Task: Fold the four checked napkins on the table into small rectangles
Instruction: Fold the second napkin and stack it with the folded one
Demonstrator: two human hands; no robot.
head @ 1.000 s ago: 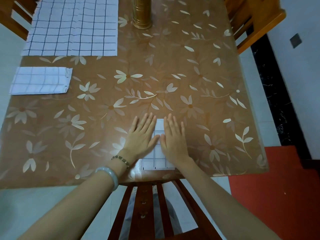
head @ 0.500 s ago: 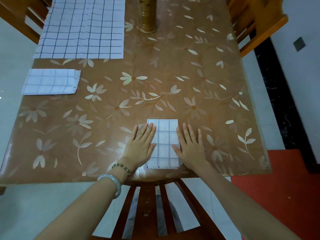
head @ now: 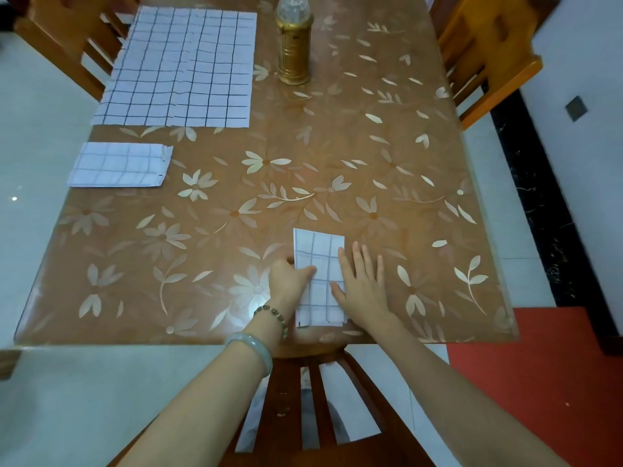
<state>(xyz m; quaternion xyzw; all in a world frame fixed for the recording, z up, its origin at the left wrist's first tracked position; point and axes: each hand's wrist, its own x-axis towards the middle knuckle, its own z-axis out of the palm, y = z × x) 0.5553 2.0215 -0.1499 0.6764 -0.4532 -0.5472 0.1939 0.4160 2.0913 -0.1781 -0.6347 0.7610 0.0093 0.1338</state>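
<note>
A folded checked napkin (head: 318, 264) is lying as a narrow upright rectangle near the table's (head: 387, 156) six o'clock edge, its long sides running toward twelve. The left hand (head: 290, 281) is sitting at the napkin's nine o'clock side, its grip curled closed on that long edge with the thumb lying over the cloth and the fingers tucked out of sight. The right hand (head: 365, 286) is resting flat at the three o'clock side, its grip spread apart, fingers splayed and pointing toward twelve, the inner part of the hand covering the napkin's lower right border. A pale bangle (head: 251, 348) and a beaded bracelet (head: 271, 315) are circling the left wrist. Toward ten o'clock, a second folded napkin (head: 119, 165) is lying well apart near the table's left edge, and beyond it, toward eleven, a large unfolded checked napkin (head: 178, 67) is spreading flat. A gold-coloured cylinder with a clear faceted top (head: 293, 45) is standing upright at twelve, just beside the large cloth. Wooden chairs are crowding the far corners (head: 485, 52), and another chair back (head: 323, 399) is sitting under the forearms at six. A red mat (head: 539, 382) is covering the floor at four o'clock.
</note>
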